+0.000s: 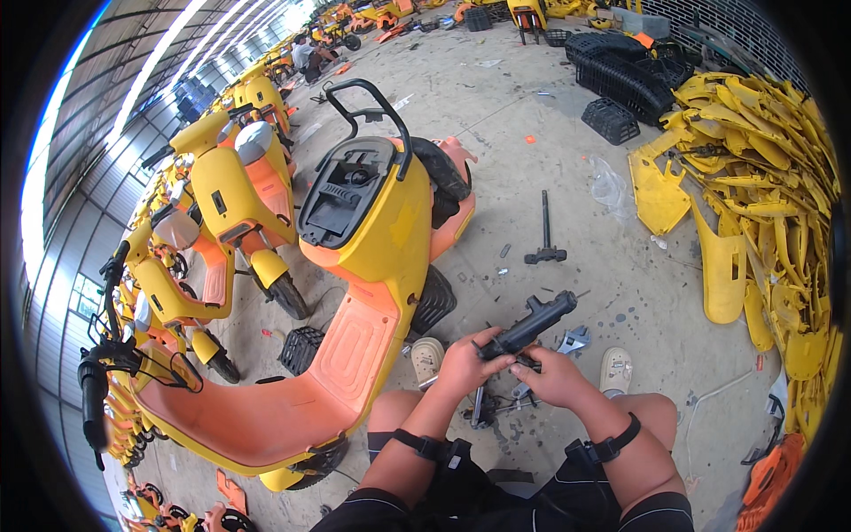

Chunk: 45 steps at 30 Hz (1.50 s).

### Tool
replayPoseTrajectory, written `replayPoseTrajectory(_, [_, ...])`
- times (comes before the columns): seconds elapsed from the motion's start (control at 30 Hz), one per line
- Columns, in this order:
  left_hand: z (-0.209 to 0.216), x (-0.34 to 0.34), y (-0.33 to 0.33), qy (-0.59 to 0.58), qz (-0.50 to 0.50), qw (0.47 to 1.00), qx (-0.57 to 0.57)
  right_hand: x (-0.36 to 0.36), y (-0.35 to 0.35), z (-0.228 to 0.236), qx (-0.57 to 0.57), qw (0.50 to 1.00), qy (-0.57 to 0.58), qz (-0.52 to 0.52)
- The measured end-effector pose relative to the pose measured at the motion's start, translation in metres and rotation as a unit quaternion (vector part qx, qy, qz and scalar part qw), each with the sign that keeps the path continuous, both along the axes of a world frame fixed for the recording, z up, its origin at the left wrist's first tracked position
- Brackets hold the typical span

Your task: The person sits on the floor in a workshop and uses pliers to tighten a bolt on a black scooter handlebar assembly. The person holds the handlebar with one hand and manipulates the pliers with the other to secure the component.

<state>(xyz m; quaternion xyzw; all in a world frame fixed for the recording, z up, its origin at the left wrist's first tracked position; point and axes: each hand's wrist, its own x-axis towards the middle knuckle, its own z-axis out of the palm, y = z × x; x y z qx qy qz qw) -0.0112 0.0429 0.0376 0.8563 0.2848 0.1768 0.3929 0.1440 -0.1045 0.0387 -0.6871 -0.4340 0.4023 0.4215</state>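
My left hand is closed round the lower end of a black tubular metal part, with a short stub on its side and a thin rod tip at its far end. The part slants up to the right above the floor. Close beside it, my right hand has thumb and fingers pinched at a small dark piece; whether this belongs to the tube I cannot tell. Beyond my right hand an adjustable wrench lies on the floor. Below my hands are several metal parts and tools, partly hidden.
A yellow and orange scooter without a seat stands close on my left, with more scooters behind. Ahead lies a black T-shaped stem. Yellow panels are heaped at right, near black plastic baskets. Far off, a person crouches.
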Motion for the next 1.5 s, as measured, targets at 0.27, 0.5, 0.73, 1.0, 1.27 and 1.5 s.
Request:
replayPoseTrajectory(0.27, [0.005, -0.004, -0.004, 0.039, -0.011, 0.997, -0.068, -0.003, -0.002, 0.022, -0.037, 0.999, -0.021, 0.023])
replayPoseTrajectory(0.5, [-0.007, -0.014, 0.001, 0.036, -0.037, 0.995, -0.086, -0.013, -0.004, 0.007, -0.103, 0.992, 0.048, 0.063])
replayPoseTrajectory(0.73, [-0.011, -0.019, 0.001, 0.017, -0.068, 0.988, -0.136, -0.01, -0.005, 0.02, -0.084, 0.992, 0.028, 0.094])
replayPoseTrajectory(1.0, [-0.019, -0.022, 0.0, 0.006, -0.061, 0.976, -0.21, -0.005, -0.008, 0.026, -0.062, 0.994, 0.027, 0.092])
replayPoseTrajectory(1.27, [-0.021, -0.012, -0.009, 0.002, -0.016, 0.978, -0.207, 0.002, -0.01, 0.025, -0.023, 0.993, -0.048, 0.105])
replayPoseTrajectory(1.5, [-0.024, -0.003, -0.017, -0.005, 0.037, 0.983, -0.178, 0.003, -0.007, 0.03, -0.042, 0.991, -0.053, 0.117])
